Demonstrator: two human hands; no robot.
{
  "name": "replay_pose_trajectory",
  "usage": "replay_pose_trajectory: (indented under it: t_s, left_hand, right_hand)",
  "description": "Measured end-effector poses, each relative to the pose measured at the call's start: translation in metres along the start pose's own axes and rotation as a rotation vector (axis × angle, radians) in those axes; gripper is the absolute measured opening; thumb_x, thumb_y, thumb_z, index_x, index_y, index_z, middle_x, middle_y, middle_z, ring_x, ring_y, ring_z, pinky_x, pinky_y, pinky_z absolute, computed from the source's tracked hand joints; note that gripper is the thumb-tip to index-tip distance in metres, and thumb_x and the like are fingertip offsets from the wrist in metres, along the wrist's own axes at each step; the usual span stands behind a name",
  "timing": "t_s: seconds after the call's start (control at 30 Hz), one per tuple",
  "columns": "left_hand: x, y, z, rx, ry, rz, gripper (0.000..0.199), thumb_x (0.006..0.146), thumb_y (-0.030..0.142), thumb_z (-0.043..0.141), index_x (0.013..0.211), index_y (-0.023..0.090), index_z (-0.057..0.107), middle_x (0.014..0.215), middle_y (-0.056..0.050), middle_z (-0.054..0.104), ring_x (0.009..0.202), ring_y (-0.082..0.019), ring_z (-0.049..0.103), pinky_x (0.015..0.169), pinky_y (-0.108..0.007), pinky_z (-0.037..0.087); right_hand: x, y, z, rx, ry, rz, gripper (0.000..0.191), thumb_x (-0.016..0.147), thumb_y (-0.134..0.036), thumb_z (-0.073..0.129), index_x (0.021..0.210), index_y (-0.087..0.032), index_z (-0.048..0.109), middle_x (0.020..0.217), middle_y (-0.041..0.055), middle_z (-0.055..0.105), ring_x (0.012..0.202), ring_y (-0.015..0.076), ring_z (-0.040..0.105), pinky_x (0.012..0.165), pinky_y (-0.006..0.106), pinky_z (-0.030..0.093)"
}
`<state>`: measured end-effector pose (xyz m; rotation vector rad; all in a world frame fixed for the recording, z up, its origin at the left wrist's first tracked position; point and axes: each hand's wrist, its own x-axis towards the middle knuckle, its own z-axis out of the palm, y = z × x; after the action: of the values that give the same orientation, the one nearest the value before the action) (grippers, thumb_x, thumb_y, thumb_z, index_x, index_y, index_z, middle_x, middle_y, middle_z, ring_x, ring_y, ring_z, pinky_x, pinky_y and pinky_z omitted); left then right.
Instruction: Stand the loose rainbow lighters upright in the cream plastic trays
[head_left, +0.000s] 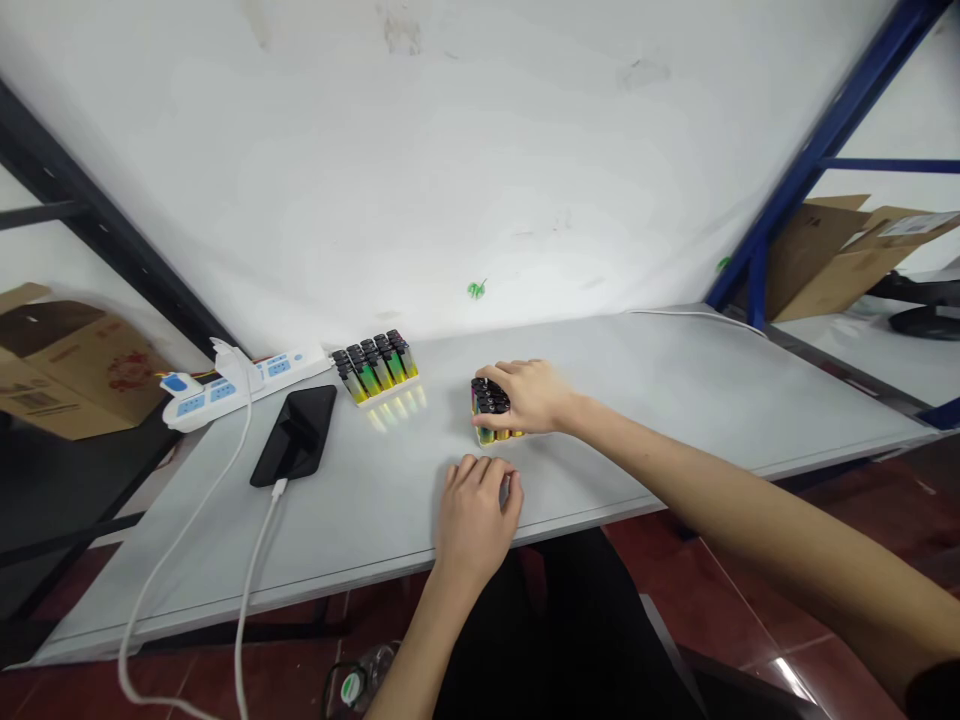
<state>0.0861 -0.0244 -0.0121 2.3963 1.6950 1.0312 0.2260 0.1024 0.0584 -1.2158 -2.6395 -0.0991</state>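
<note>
A tray of lighters (491, 405) with black tops stands near the middle of the grey table. My right hand (531, 395) reaches over it from the right, thumb at the near side and fingers across the top, covering its right part. My left hand (478, 500) rests on the table near the front edge, just below that tray, with its fingers curled; whether anything is under them is hidden. Further left, a second tray of lighters (377, 366), yellow, green and clear with black tops, stands by the wall, untouched.
A black phone (295, 435) with a white cable lies on the left of the table (375, 520). Behind it is a white power strip (247, 384). Cardboard boxes (82, 365) stand on shelves at both sides. A bottle (364, 682) is below the table.
</note>
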Motion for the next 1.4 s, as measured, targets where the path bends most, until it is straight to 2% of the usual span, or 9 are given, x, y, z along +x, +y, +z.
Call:
replay_pose_trajectory:
  t_s: [0.2,0.4,0.53,0.67,0.87,1.0,1.07,1.2,1.4]
  left_hand:
    - [-0.001,0.003,0.000,-0.025,0.017,-0.010,0.012,0.094,0.018,0.052,0.083,0.021,0.058,0.080,0.001,0.067,0.081,-0.019,0.056,0.076,-0.036,0.039]
    - [-0.002,0.005,0.001,-0.015,0.027,-0.007,0.015,0.094,0.018,0.052,0.080,0.020,0.057,0.077,0.001,0.065,0.078,-0.018,0.055,0.073,-0.035,0.039]
    - [-0.002,0.005,0.002,0.025,0.027,0.003,0.016,0.093,0.018,0.052,0.078,0.020,0.055,0.076,0.001,0.065,0.077,-0.018,0.054,0.072,-0.036,0.039]
    - [-0.001,0.004,0.002,0.062,0.022,0.018,0.016,0.093,0.019,0.052,0.077,0.020,0.055,0.076,0.000,0.065,0.078,-0.019,0.055,0.073,-0.037,0.040]
    - [-0.001,0.004,0.000,0.051,-0.021,0.011,0.014,0.094,0.020,0.051,0.081,0.021,0.057,0.081,0.000,0.067,0.082,-0.019,0.056,0.076,-0.037,0.043]
    - [0.005,0.006,-0.003,0.100,-0.140,0.039,0.008,0.093,0.022,0.054,0.086,0.022,0.059,0.088,-0.002,0.067,0.089,-0.022,0.058,0.078,-0.038,0.045]
    - [0.019,0.005,-0.003,0.175,-0.233,0.098,0.002,0.090,0.023,0.058,0.089,0.022,0.059,0.090,-0.003,0.067,0.090,-0.024,0.059,0.076,-0.039,0.046]
    - [0.069,-0.009,0.008,0.252,-0.368,0.256,0.005,0.090,0.028,0.058,0.089,0.023,0.059,0.084,-0.004,0.067,0.083,-0.024,0.061,0.068,-0.036,0.044]
    - [0.123,-0.032,0.037,0.245,-0.284,0.322,0.013,0.095,0.021,0.047,0.089,0.021,0.060,0.089,-0.006,0.067,0.092,-0.023,0.059,0.081,-0.037,0.044]
  right_hand:
    - [0.049,-0.004,0.012,0.083,0.040,-0.157,0.075,0.086,-0.077,0.041,0.134,-0.021,0.053,0.122,0.0137,0.065,0.107,0.0315,0.064,0.090,0.044,0.047]
    - [0.092,-0.014,0.028,0.170,0.213,-0.317,0.091,0.084,-0.081,0.037,0.153,-0.022,0.032,0.161,0.0151,0.027,0.148,0.0359,0.024,0.118,0.056,0.023]
    - [0.114,-0.027,0.038,0.162,0.282,-0.367,0.089,0.085,-0.081,0.036,0.150,-0.022,0.035,0.161,0.0136,0.027,0.150,0.0346,0.019,0.122,0.056,0.014]
    - [0.124,-0.037,0.039,0.146,0.364,-0.382,0.082,0.087,-0.079,0.036,0.146,-0.023,0.040,0.154,0.0124,0.037,0.146,0.0312,0.029,0.124,0.054,0.011]
    - [0.082,0.002,0.042,0.130,0.515,-0.082,0.055,0.099,-0.056,0.035,0.135,-0.018,0.051,0.133,0.0154,0.053,0.124,0.0298,0.048,0.110,0.050,0.035]
    - [0.023,0.060,0.057,0.065,0.231,0.178,0.034,0.097,-0.035,0.047,0.119,-0.014,0.062,0.123,0.0173,0.058,0.115,0.0314,0.053,0.102,0.047,0.041]
    - [0.002,0.079,0.064,0.137,0.151,0.235,0.031,0.097,-0.031,0.047,0.117,-0.014,0.063,0.120,0.0154,0.060,0.114,0.0287,0.055,0.101,0.042,0.042]
    - [-0.010,0.091,0.070,0.216,0.184,0.297,0.027,0.094,-0.030,0.051,0.112,-0.016,0.065,0.115,0.0127,0.062,0.113,0.0271,0.055,0.101,0.039,0.042]
    - [-0.003,0.097,0.067,0.386,0.206,0.344,0.023,0.094,-0.031,0.052,0.101,-0.018,0.070,0.107,0.0097,0.066,0.105,0.0231,0.058,0.099,0.037,0.043]
